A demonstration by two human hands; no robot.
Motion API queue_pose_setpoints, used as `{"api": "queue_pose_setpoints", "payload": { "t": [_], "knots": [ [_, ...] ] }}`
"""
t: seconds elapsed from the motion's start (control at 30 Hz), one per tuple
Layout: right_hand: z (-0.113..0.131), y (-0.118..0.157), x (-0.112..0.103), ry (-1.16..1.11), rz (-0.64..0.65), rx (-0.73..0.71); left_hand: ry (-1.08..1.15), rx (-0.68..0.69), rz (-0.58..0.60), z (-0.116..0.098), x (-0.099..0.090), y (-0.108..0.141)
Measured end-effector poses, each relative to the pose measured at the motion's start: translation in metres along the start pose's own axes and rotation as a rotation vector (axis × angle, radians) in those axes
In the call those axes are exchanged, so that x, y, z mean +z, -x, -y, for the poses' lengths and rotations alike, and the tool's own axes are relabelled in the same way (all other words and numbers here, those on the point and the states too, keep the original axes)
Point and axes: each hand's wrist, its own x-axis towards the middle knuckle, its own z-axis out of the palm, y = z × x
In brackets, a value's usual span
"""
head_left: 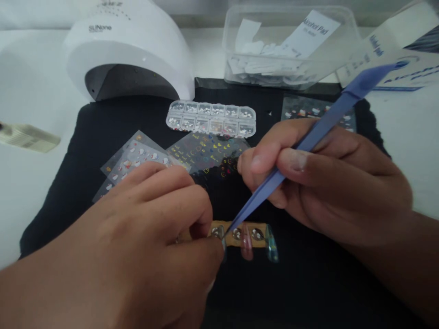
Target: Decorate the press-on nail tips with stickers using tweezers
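My right hand point(329, 178) is closed around blue tweezers point(318, 123), held slanting down to the left. Their points touch or hover just at a clear false nail tip point(225, 254) on a narrow tan holder strip point(229, 227). My left hand point(161, 237) is curled over the strip's left end, with thumb and forefinger pinched by that clear tip. The fingers hide part of the strip and the tip. Along the strip are round silvery mounts point(257, 234), a pink nail tip point(246, 242) and a teal nail tip point(272, 244).
Behind my hands lie a rhinestone case point(211, 118) and sticker sheets point(206, 157) on a black mat point(92, 123). A white nail lamp point(133, 50) stands back left. At the back right are a clear bin point(291, 68) of pads and an alcohol-pad box point(408, 50).
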Motion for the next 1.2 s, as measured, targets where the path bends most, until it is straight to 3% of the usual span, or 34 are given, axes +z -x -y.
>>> {"api": "queue_pose_setpoints", "payload": {
  "t": [0.1,0.33,0.8,1.07,1.2],
  "knots": [
    [0.0001,0.0001,0.0001,0.011,0.003,-0.010,-0.027,0.055,-0.058,0.0004,0.0013,0.0023],
    [-0.0033,-0.0010,-0.0002,-0.040,0.018,-0.021,-0.039,0.029,-0.069,-0.0005,0.0029,0.0027],
    [0.0002,-0.0003,0.0011,0.017,-0.018,-0.011,0.047,-0.061,0.047,-0.0039,-0.0025,0.0040],
    [-0.0007,0.0012,0.0002,-0.010,-0.005,-0.028,-0.002,0.002,0.026,-0.0014,-0.0005,0.0030],
    [0.0001,0.0010,0.0012,0.000,-0.001,-0.022,-0.005,-0.036,-0.001,-0.0040,0.0009,0.0013]
  ]
}}
